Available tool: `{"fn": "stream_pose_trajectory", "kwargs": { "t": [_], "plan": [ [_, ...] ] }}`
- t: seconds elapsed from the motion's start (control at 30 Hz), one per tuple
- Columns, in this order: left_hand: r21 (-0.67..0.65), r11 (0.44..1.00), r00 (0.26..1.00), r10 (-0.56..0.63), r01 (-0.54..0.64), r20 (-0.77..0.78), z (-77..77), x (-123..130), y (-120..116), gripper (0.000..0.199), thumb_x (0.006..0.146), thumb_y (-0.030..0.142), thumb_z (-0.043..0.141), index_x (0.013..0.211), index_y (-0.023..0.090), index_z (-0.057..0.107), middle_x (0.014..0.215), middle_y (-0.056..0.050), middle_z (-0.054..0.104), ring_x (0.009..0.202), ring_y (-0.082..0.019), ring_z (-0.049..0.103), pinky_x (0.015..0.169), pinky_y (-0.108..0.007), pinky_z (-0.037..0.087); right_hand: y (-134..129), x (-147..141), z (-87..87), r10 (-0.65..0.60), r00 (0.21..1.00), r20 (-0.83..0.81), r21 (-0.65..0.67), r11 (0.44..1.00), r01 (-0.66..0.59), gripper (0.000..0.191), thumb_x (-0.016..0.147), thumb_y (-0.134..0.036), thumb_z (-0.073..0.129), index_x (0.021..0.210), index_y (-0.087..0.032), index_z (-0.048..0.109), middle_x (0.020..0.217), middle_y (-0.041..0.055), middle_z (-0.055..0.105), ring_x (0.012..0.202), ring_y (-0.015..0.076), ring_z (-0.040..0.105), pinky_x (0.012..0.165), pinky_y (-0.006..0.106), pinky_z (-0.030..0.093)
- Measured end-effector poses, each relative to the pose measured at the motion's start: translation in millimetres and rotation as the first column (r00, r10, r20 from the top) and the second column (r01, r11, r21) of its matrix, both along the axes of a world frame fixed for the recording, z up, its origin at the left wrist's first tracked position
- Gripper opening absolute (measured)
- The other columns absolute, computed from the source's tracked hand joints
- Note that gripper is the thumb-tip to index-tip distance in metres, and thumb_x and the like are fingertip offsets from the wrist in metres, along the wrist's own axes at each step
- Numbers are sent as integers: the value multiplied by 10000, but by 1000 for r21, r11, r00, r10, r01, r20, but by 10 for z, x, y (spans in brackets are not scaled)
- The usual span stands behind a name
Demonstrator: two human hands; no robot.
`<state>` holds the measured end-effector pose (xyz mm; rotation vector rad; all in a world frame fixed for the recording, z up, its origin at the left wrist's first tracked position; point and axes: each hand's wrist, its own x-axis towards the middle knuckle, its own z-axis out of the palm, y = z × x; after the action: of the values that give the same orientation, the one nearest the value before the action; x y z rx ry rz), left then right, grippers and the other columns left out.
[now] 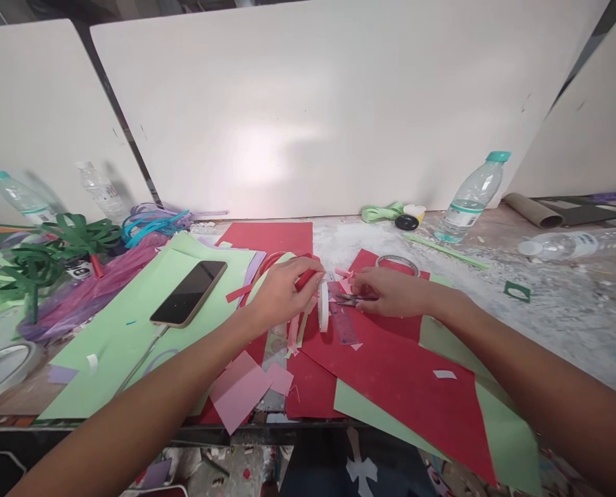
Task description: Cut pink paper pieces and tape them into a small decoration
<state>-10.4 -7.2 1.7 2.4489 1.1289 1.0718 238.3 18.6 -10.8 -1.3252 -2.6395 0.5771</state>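
My left hand is closed, its fingertips pinched at the top of a narrow roll of white tape seen edge-on. Something red, perhaps rolled paper, shows between the same fingers. To the right, my right hand is closed around a pair of scissors, whose blades point left toward the tape. Under the scissors lies a purple ruler on red paper. Pink paper strips lie just below my left hand.
A phone with a cable rests on green paper at left. Behind it are green paper bows. A water bottle stands at the back right, near a cardboard tube. Another tape roll lies beyond my right hand.
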Motion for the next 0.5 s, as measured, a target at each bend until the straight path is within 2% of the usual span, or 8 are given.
{"fn": "stream_pose_trajectory", "kwargs": {
  "t": [0.27, 0.4, 0.5],
  "plan": [
    [-29, 999, 999, -25, 26, 40, 13, -2, -5, 168, 885, 283, 443, 879, 204, 591, 867, -9, 666, 776, -144, 591, 712, -263, 441, -4, 1, 59, -90, 993, -82, -86, 993, 83, 300, 861, -519, 445, 873, -219, 445, 721, 9, 547, 567, 146, 460, 517, 274, 334],
    [-62, 998, 998, -18, 22, 63, 22, 0, -10, 165, 878, 293, 458, 872, 196, 591, 841, -11, 667, 754, -145, 590, 682, -263, 438, -135, -87, 221, -66, 975, -213, -56, 997, 55, 324, 904, -514, 379, 1025, -223, 452, 734, 4, 535, 582, 145, 452, 538, 271, 357],
    [-110, 994, 995, 3, 8, 100, 34, -3, -10, 173, 874, 303, 464, 860, 195, 598, 847, -16, 666, 758, -150, 598, 686, -266, 447, -271, -188, 348, -83, 958, -274, 31, 995, 95, 381, 931, -504, 326, 1162, -235, 465, 749, 11, 540, 608, 151, 470, 551, 271, 370]
  ]
}}
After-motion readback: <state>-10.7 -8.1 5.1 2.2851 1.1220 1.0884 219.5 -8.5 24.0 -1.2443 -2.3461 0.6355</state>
